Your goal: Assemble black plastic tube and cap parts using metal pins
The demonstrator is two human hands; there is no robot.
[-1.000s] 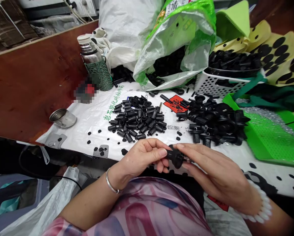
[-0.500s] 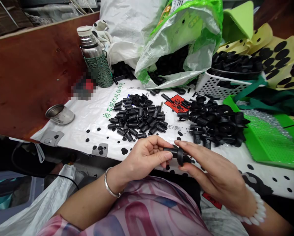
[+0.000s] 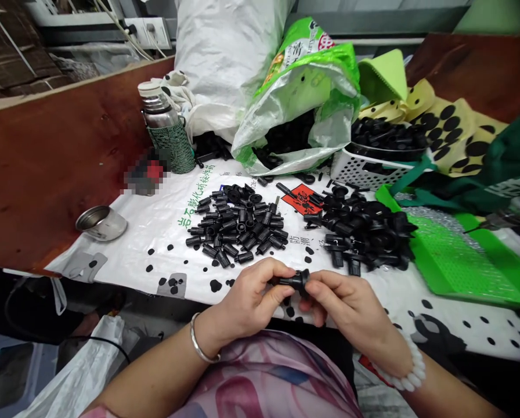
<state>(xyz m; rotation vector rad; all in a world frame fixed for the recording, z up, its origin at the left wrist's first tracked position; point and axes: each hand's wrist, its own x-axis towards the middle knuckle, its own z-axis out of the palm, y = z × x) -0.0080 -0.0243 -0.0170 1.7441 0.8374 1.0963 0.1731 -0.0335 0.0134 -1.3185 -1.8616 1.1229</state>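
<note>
Just past the table's front edge, my left hand (image 3: pixel 253 296) pinches the left end of a black plastic part (image 3: pixel 295 281) between thumb and fingers. My right hand (image 3: pixel 347 305) grips the flared right end of the same part, and its fingertips cover that end. Beyond my hands lies a pile of small black cylindrical pieces (image 3: pixel 242 223) on the white printed sheet (image 3: pixel 155 232). To its right is a larger heap of black parts with round flanges (image 3: pixel 364 226).
A green tray (image 3: pixel 443 267) lies at the right. Behind it are a white perforated basket (image 3: pixel 360 169) of black parts and an open green-white bag (image 3: pixel 260 128). A flask (image 3: pixel 170 139) and a metal cup (image 3: pixel 103 223) stand at the left.
My right hand has closed from loosely spread fingers to a grip on the part's flared end. My left hand keeps its pinch. The view has tilted up and shifted right.
</note>
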